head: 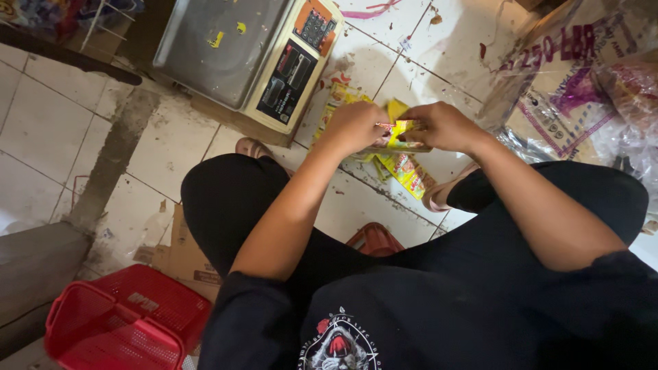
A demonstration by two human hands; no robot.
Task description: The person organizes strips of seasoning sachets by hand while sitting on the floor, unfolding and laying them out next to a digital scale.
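Sachets, small yellow and red foil packets, are pinched between both hands above the tiled floor, roughly centre of the head view; that is where the work sits. Reporting left to right as I observe it remotely.

Far left, a red slatted plastic basket rests on the floor beside the person's left knee, mouth up, near enough to be reached without leaning. Flattened brown cardboard lies partly under that knee, apparently as a pad against the dirty white floor tiles.

Further up, a grey metal platform scale with a cream keypad panel stands just ahead of the knees, display turned toward the person, so it reads from the seated position.

The left hand is closed on the near end of the sachets, fingers curled over the top. The right hand grips the opposite end, thumb and fingers pressed together on it. The two hands almost touch, which holds the packets taut and level between them. I cannot tell how many packets are in the grip.

Directly below the hands, more loose yellow sachets lie on the tiles between the feet, within a short drop of the hands.

To the right, a large clear plastic sack with purple print slumps open against the right leg, its contents too crumpled to identify
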